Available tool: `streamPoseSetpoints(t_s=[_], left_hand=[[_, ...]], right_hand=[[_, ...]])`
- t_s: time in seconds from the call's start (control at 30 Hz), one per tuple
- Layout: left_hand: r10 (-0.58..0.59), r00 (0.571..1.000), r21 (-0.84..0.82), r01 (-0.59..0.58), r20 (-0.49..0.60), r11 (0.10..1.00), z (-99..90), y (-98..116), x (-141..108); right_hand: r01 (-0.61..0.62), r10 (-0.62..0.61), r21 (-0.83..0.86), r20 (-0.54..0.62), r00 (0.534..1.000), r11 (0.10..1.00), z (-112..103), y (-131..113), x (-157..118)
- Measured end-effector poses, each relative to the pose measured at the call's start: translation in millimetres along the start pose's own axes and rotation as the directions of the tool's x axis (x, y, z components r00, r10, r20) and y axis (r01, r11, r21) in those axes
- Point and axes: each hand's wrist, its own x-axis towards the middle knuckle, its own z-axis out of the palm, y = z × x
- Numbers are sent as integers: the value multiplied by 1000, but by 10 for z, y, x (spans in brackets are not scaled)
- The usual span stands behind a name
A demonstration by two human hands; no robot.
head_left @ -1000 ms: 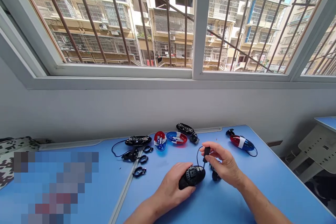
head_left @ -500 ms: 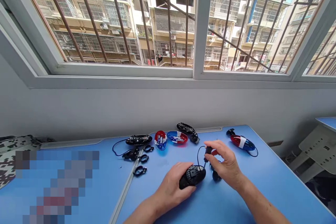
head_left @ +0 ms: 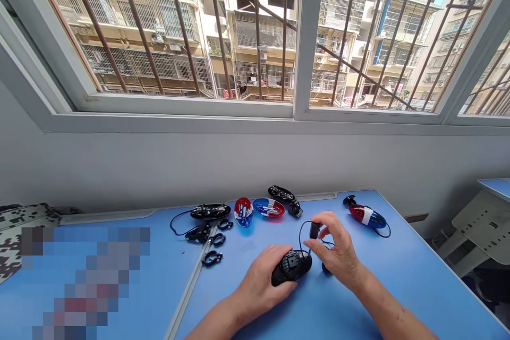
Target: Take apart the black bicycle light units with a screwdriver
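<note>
My left hand (head_left: 261,275) is closed around a black oval housing (head_left: 292,266), with a thin black cable looping up from its right end. It steadies the housing low over the blue tabletop. Between thumb and fingers, my right hand (head_left: 338,247) pinches a small screwdriver by its black handle (head_left: 314,230). The screwdriver stands nearly upright, its shaft running down towards the right end of the housing; whether the tip sits in a screw is too small to tell. A round black part (head_left: 326,269) on the cable lies partly hidden behind my right hand.
Near the wall lie a black oval unit (head_left: 210,211), red-and-blue shells (head_left: 244,212) (head_left: 269,208) and another black unit (head_left: 281,194). Several black ring clamps (head_left: 212,258) lie to the left. A red, white and blue unit (head_left: 367,216) rests at the right. A camouflage item (head_left: 27,234) is far left.
My right thumb and fingers have shifted their grip on the screwdriver handle, the thumb now further left. My left hand and the housing have stayed in place.
</note>
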Motion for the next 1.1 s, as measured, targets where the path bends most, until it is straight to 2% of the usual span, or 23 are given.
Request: streamPoseSetpoints(t_s=[0.17, 0.37, 0.6, 0.73, 0.9, 1.0, 1.1], left_hand=[[-9, 1000, 1, 9, 12, 1000, -25, 34, 5], [-20, 1000, -3, 20, 8, 1000, -17, 12, 10], [-35, 999, -12, 35, 13, 999, -14, 6, 18], [-40, 999, -7, 40, 15, 999, -13, 5, 19], [-28, 999, -14, 29, 19, 999, -11, -10, 4], [-44, 999, -14, 44, 25, 999, -10, -9, 2], [-64, 997, -22, 65, 31, 998, -13, 6, 6]], right_hand=[[-68, 69, 17, -47, 997, 998, -4, -3, 10], [-137, 133, 111, 41, 990, 984, -68, -30, 36], [-145, 124, 181, 122, 985, 973, -36, 15, -15], [-105, 94, 171, 71, 993, 980, 11, 36, -41], [-32, 33, 34, -11, 999, 999, 12, 39, -17], [-38, 37, -13, -75, 997, 999, 0, 41, 2], [-62, 62, 11, -70, 996, 998, -15, 31, 16]])
